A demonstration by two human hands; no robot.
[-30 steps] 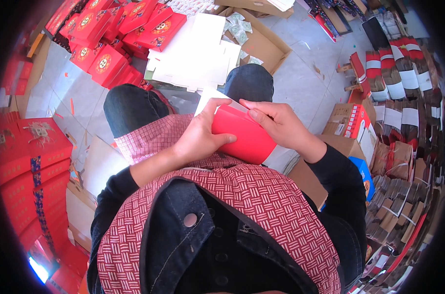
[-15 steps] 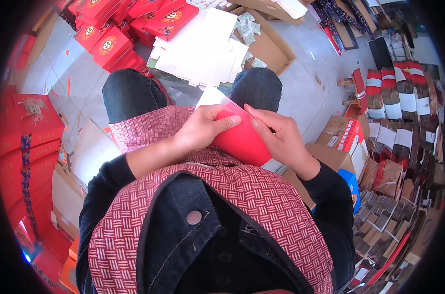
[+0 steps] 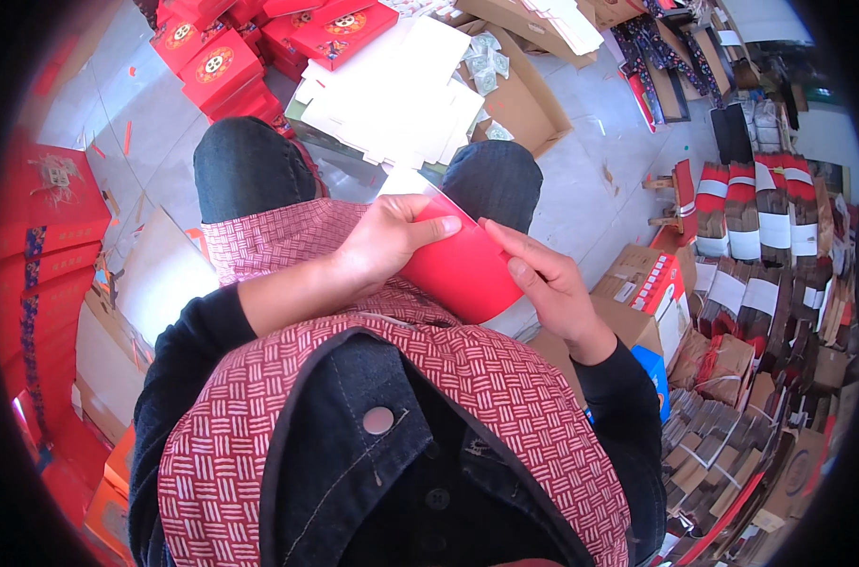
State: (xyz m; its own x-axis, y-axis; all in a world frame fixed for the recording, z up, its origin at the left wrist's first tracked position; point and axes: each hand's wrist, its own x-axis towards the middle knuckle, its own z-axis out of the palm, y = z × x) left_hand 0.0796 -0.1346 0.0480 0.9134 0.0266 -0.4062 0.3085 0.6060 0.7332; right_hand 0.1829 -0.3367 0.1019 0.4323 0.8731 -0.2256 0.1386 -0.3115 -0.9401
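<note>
A red sheet of card (image 3: pixel 463 269) with a white strip at its far left end is held over my lap. My left hand (image 3: pixel 392 231) grips its left side, the thumb lying on the red face and the fingers hidden underneath. On the right edge, my right hand (image 3: pixel 548 279) pinches the card between thumb and fingers. Just beyond my knees a stack of white die-cut card sheets (image 3: pixel 392 90) lies on a low support, close to the card's far end.
Red decorated boxes (image 3: pixel 223 68) are piled at the far left, beside an open cardboard box (image 3: pixel 529 94) holding small clear packets. More red boxes (image 3: pixel 66 208) stack up on my left. Bundled flat card pieces (image 3: pixel 732 208) and cartons (image 3: pixel 642 283) stand at right.
My right hand has slid slightly down along the card's right edge. The left hand keeps its grip, and the whole view has shifted a little.
</note>
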